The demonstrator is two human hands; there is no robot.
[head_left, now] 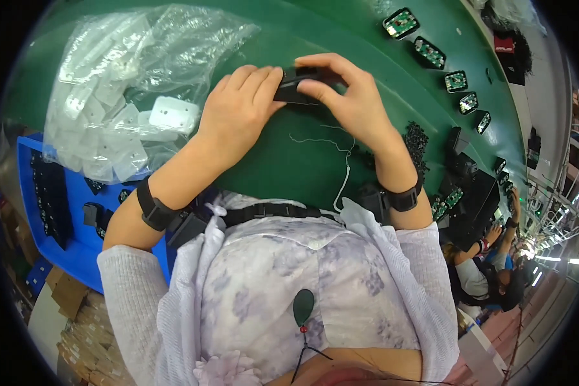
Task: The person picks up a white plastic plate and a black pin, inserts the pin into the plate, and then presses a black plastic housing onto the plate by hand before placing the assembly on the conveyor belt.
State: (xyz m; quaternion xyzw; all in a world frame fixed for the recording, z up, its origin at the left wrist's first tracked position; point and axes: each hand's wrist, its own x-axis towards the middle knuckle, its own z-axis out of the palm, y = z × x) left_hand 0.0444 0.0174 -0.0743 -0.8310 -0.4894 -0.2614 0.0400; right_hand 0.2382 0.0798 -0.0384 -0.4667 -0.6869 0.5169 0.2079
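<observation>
Both hands hold a black plastic housing (pixel 294 94) over the green work surface (pixel 264 164). My left hand (pixel 239 106) has its fingers closed over the housing's left end. At the other end my right hand (pixel 349 96) grips it between the thumb and curled fingers. The thumb lies across the near side, and the fingers reach over the far edge. Between the hands the dark face of the housing shows; its inside and details are too blurred to tell. Below the right hand a thin white cord (pixel 348 170) trails across the surface.
At left a clear plastic bag (pixel 154 51) holds white plates. A blue bin (pixel 58 241) with black parts stands below it. Several black housings with green circuit boards (pixel 429 53) line the right. Small black pieces (pixel 416 145) are heaped near my right wrist. Another person (pixel 489 270) works beyond.
</observation>
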